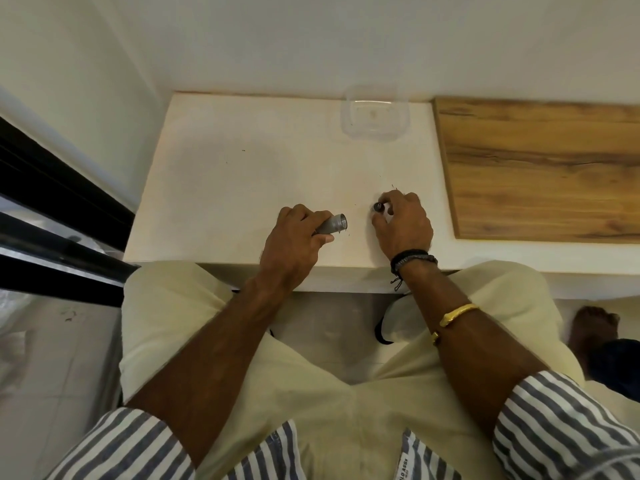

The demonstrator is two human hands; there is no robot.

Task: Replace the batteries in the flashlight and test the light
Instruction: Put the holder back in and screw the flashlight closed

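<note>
My left hand (294, 237) grips a small silver flashlight body (331, 226) just above the white table (225, 174), its open end pointing right. About a hand's width to the right, my right hand (403, 221) pinches a small dark cylindrical part (378, 207) between its fingertips, close to the table top. I cannot tell whether that part is a battery holder or a cap. Most of the flashlight body is hidden inside my left fist.
A clear plastic container (374, 114) stands at the back of the table against the wall. A wooden board (540, 164) lies on the right. A dark frame (52, 188) runs along the left. A bare foot (594, 327) shows on the floor at right.
</note>
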